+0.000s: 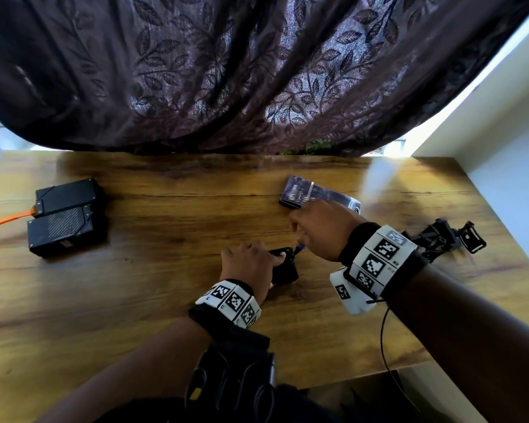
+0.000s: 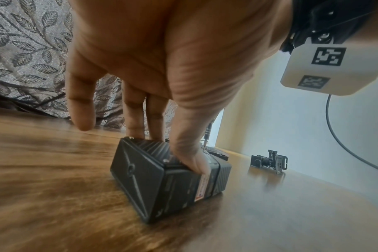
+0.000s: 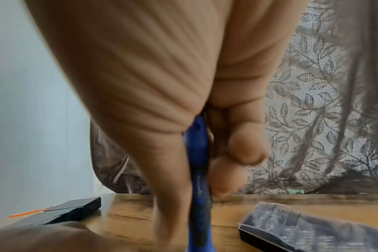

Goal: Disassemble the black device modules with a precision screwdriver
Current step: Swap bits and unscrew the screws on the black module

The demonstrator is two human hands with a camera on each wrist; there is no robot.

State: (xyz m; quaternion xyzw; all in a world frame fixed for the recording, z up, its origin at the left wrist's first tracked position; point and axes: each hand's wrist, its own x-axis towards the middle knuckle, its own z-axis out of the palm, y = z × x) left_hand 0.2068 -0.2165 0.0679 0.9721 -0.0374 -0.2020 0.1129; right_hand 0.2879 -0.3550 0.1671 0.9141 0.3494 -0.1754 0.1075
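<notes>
A small black device module (image 1: 284, 269) (image 2: 171, 179) lies on the wooden table (image 1: 165, 294) in front of me. My left hand (image 1: 251, 265) (image 2: 162, 141) grips it from above, thumb on its near side and fingers on the far edge. My right hand (image 1: 318, 230) (image 3: 201, 153) holds a blue-handled precision screwdriver (image 3: 197, 179) (image 1: 298, 249) upright. Its metal tip (image 2: 206, 138) points down at the module's far end. Two more black modules (image 1: 64, 216) (image 3: 60, 211) lie side by side at the left of the table.
A clear-lidded bit case (image 1: 315, 195) (image 3: 313, 228) lies behind my right hand. A heap of black brackets and clips (image 1: 446, 238) (image 2: 269, 161) sits at the right. An orange cable (image 1: 5, 219) runs off left. A dark leaf-patterned curtain (image 1: 257, 71) hangs behind the table.
</notes>
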